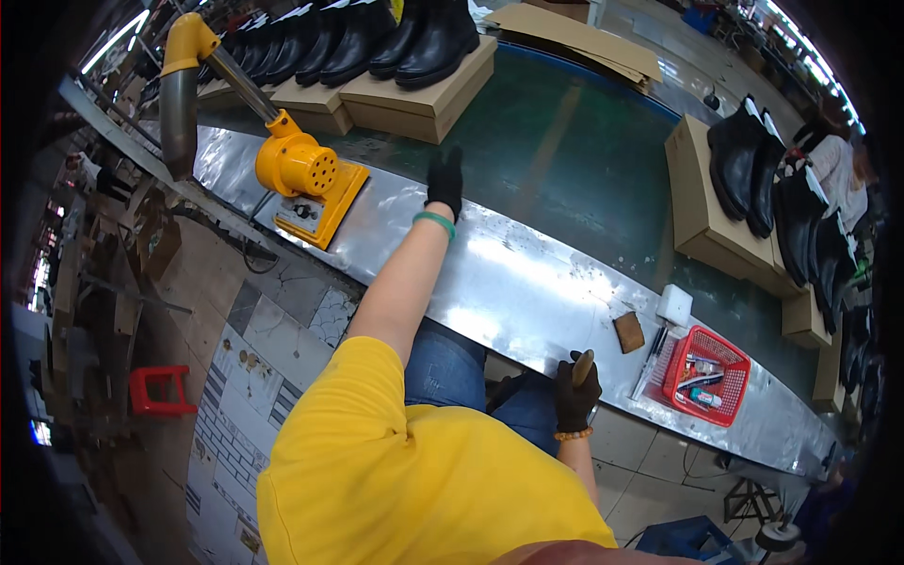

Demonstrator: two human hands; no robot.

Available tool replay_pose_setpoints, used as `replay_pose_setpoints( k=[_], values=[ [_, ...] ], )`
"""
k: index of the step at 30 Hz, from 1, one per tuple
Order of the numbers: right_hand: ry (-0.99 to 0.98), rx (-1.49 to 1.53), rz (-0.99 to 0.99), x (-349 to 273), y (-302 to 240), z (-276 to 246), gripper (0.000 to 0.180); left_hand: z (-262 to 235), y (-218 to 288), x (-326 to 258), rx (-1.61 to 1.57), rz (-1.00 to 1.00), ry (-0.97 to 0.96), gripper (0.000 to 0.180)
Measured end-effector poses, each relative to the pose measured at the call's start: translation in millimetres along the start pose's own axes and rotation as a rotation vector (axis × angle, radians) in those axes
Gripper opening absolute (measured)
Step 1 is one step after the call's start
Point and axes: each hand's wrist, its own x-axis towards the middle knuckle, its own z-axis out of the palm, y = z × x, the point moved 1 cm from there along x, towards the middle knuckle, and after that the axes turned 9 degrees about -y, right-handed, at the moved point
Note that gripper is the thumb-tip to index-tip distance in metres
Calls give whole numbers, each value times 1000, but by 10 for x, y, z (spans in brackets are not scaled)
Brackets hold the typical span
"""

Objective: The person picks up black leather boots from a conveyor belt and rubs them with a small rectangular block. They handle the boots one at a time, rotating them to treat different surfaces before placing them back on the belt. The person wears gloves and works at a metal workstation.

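Observation:
My left hand (445,181), in a black glove with a green bangle at the wrist, reaches over the metal bench edge by the green belt. Its fingers are stretched out and nothing shows in them. Just beyond it lies a cardboard box (414,102) with black boots (439,42) on top. My right hand (574,400), also gloved and with a beaded bracelet, is close to my lap at the bench's front edge. It is closed round a wooden-handled tool (585,365); the tool's working end is mostly hidden.
A yellow blower-like machine (301,169) stands left on the metal bench (508,282). On the right are a brown block (629,332), a white block (674,305) and a red basket (744,386) of small items. More boots stand on boxes (706,207) across the belt (584,160).

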Motion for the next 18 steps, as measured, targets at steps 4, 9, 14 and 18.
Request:
replay_pose_setpoints(
  k=[4,9,14,18],
  values=[
    [-10,90,124,47,47,28,25,-385,-349,582,-339,-22,259,35],
    [-7,-55,104,68,-66,-3,32,-703,-295,1017,114,-230,1,61],
    [10,-46,177,144,-110,7,30,-617,21,1209,-672,-466,103,65],
    [-59,96,325,201,-388,10,29,-709,-561,1635,65,-314,46,53]
  ],
)
